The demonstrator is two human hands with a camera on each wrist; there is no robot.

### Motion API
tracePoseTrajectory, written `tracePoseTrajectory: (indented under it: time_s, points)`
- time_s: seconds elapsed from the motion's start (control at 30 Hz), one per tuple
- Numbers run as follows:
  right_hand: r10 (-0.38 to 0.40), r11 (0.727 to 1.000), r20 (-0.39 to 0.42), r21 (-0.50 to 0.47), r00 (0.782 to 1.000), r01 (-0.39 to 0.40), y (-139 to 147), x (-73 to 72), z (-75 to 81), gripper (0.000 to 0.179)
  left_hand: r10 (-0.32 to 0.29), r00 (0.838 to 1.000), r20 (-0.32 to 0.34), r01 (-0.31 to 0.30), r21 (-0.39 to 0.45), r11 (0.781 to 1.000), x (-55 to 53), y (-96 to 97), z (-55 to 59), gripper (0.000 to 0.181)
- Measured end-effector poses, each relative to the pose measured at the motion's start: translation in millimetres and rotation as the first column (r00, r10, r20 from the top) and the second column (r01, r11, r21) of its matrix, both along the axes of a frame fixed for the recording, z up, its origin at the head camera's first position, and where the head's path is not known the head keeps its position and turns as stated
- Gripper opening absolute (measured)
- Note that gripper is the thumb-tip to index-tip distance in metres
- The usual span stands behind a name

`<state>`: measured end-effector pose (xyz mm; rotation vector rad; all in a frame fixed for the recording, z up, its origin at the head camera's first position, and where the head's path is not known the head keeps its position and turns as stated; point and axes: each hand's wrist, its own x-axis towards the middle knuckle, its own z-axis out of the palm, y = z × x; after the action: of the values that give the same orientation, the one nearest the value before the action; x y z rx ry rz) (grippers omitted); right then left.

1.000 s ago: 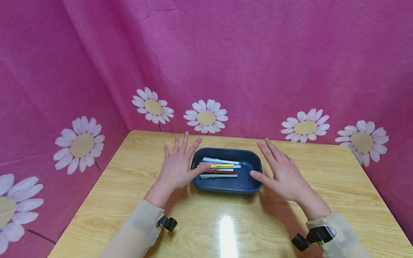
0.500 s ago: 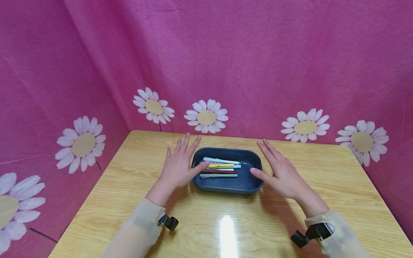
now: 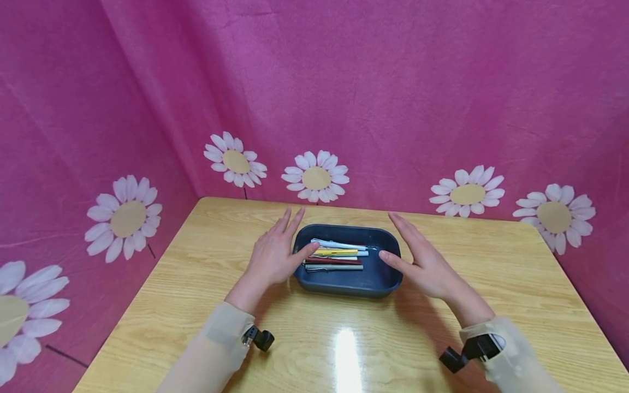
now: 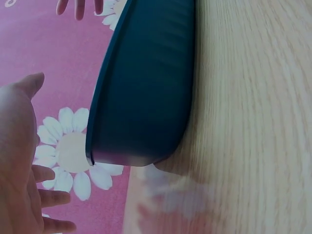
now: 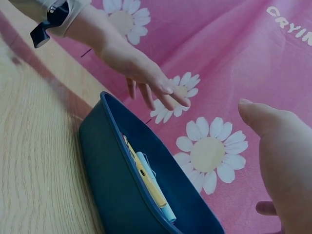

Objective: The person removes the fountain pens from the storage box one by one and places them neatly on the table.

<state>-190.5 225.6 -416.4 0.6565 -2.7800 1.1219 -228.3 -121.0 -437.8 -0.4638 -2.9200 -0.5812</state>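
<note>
A dark blue rounded bin stands on the wooden table, with several pens lying side by side in its left part. Among them are a yellow pen, a dark red pen, a grey-green pen and a pale blue pen. My left hand hovers by the bin's left end, fingers extended and thumb over the pens. At the right end my right hand is held likewise, thumb over the bin's inside. The wrist views show both hands above the rim, apart from the bin, holding nothing.
The light wooden table runs up to a pink cloth backdrop with white daisies, which also hangs along the left side. A black wrist camera sits on each sleeve, the left camera and the right camera.
Both hands have turned slightly and drawn a little inward toward the bin, their fingers less spread than before. The bin and pens stay where they were on the table.
</note>
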Motion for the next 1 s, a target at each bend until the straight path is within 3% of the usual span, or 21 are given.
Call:
tracePoseTrajectory:
  time_s: [0.27,0.63,1.0]
  points:
    - [0.032,0.997,0.009,-0.066,0.999,-0.032,-6.0,-7.9,-0.2,0.085,0.015,0.999,0.029,-0.017,0.044,0.999,-3.8,0.8,-4.2,0.092]
    - [0.093,0.981,-0.001,-0.173,0.996,-0.092,-14.9,-20.5,-5.4,0.076,-0.005,0.995,0.097,-0.016,0.211,0.977,-7.5,-1.4,-11.3,0.086]
    - [0.121,0.970,0.025,-0.217,0.992,-0.113,-22.4,-28.1,-6.3,0.072,-0.010,0.992,0.128,-0.024,0.261,0.965,-11.8,2.6,-16.3,0.077]
